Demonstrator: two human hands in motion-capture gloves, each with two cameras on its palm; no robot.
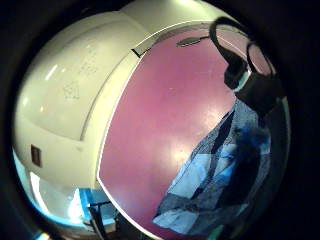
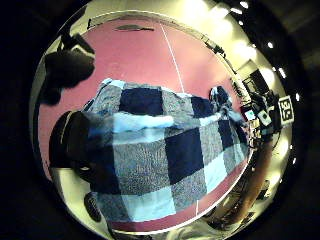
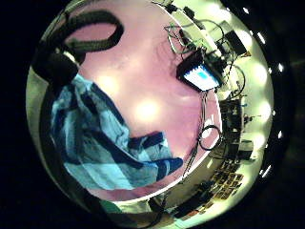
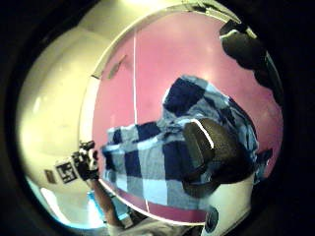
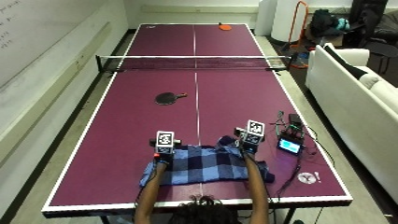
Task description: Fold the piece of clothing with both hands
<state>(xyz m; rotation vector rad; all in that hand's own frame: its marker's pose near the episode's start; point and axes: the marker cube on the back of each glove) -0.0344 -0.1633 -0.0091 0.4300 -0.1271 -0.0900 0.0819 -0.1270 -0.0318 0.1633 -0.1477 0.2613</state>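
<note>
A blue, navy and white checked garment (image 5: 205,170) lies spread on the purple table (image 5: 155,126) close to its near edge. My left hand (image 5: 163,156) grips the garment's far left edge and my right hand (image 5: 249,148) its far right edge. In the left thumb side view the cloth (image 2: 165,160) runs over my thumb (image 2: 70,140) and stretches across to my right hand (image 2: 260,117). The right thumb side view shows my right thumb (image 4: 206,147) on the cloth (image 4: 142,157), with my left hand (image 4: 86,162) holding the opposite corner.
A black paddle (image 5: 168,98) lies mid-table, the net (image 5: 194,63) beyond it, and a red paddle (image 5: 224,27) at the far end. A small device with a lit screen (image 5: 290,145), cables and a disc (image 5: 304,178) sit right of the garment. A white couch (image 5: 354,93) stands to the right.
</note>
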